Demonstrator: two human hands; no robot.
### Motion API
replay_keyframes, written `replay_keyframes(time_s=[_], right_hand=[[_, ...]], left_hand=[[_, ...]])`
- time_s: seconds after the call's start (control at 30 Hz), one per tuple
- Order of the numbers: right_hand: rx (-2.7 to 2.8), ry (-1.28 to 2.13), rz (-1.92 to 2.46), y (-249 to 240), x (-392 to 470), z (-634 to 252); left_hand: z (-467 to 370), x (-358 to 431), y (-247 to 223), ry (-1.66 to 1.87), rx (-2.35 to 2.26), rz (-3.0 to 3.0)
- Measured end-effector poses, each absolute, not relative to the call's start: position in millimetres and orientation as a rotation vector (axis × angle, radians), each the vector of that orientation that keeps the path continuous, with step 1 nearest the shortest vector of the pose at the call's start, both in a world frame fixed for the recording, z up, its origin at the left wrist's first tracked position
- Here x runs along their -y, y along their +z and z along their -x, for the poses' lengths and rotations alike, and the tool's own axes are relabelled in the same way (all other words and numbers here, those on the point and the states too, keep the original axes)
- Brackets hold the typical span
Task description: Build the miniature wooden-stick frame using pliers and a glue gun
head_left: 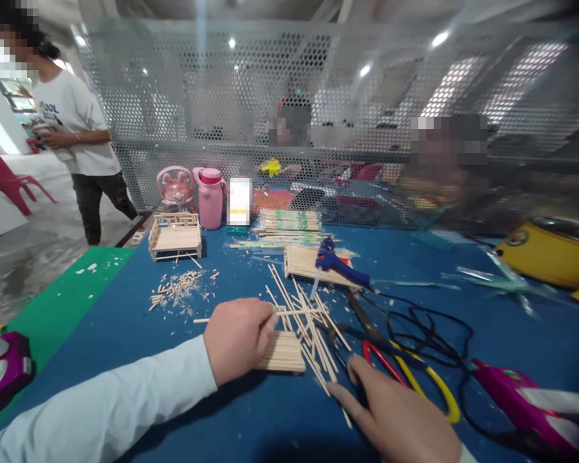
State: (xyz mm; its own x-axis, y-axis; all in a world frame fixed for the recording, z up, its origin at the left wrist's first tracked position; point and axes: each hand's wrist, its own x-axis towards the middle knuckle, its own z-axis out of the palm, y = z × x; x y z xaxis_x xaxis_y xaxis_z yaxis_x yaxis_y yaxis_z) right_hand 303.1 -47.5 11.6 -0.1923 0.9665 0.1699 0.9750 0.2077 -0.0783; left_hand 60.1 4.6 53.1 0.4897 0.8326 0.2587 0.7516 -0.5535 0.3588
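My left hand (238, 337) is closed, pinching a thin wooden stick (296, 312) that lies level and pokes out on both sides of the fist. Beneath that hand is a small panel of sticks laid side by side (284, 355), partly covered. My right hand (390, 408) is low on the right, thumb and forefinger apart, its other fingers hidden. It is beside red-handled pliers (386, 363), partly over one handle; I cannot tell whether it touches them. Its thumb lies close to the ends of a loose pile of wooden sticks (313, 331).
Yellow-handled scissors (434, 379), a black cable (429, 328) and a blue glue gun (340, 262) lie to the right. A small stick-built bench (176, 236), cut bits (178, 288), a pink bottle (211, 199) and bundled sticks (289, 222) are farther back. A person (74, 122) stands at left.
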Motion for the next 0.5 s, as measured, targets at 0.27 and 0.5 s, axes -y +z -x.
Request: replay_keyframes(time_s=[0.27,0.5], right_hand=[[2.171,-0.005,1.852,-21,52,-331],[1.906,-0.041,1.694,-3,52,-312]], left_hand=[[-63,-4,51,0.966,-1.145,-2.422],[-59,-4,52,1.145,-1.066,-2.441]])
